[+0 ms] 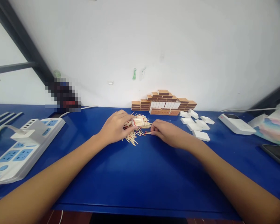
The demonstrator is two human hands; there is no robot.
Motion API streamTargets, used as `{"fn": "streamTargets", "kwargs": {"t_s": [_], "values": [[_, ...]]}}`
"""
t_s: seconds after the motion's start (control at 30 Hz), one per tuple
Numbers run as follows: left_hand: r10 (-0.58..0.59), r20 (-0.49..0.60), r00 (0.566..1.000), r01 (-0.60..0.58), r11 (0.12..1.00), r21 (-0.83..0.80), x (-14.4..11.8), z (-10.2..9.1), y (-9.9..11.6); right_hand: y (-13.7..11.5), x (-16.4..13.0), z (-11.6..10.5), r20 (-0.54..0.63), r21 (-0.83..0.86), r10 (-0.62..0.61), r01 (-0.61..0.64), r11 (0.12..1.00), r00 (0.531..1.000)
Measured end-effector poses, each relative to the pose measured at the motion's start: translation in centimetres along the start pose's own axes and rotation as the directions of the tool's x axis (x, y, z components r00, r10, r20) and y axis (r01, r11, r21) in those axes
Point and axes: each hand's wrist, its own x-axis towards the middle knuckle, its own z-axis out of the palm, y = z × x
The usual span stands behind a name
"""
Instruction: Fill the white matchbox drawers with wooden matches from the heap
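A loose pile of matchsticks lies on the blue table near its far middle. My left hand rests on the pile's left side and holds a small white matchbox tray filled with matches. My right hand sits at the pile's right edge, its fingertips pinched on a few matchsticks. Behind the pile, a stack of brown matchboxes stands against the wall. Several empty white trays lie to the right of it.
A white power strip with a plugged-in adapter lies at the left. A white device, a colourful packet and a dark phone lie at the right. Dark metal frame bars rise at both sides.
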Motion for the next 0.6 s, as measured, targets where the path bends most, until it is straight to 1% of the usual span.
{"fn": "streamTargets", "kwargs": {"t_s": [0.17,0.27,0.43,0.6], "values": [[-0.008,0.006,1.0,0.008,1.0,-0.003,0.0,-0.1,0.0,0.2,-0.1,-0.2,0.016,-0.028,0.007,-0.007,1.0,1.0],[-0.015,0.0,1.0,0.015,1.0,-0.011,0.0,-0.2,0.0,0.6,-0.1,-0.3,0.001,-0.054,0.002,-0.002,0.999,1.0],[0.005,-0.006,1.0,-0.005,1.0,-0.011,0.1,0.0,0.1,1.5,0.1,0.1,-0.019,-0.102,0.017,-0.018,0.995,1.0],[0.014,-0.006,1.0,-0.014,1.0,-0.001,0.0,-0.1,0.1,1.9,0.2,0.3,-0.03,-0.107,0.018,-0.021,0.994,0.999]]}}
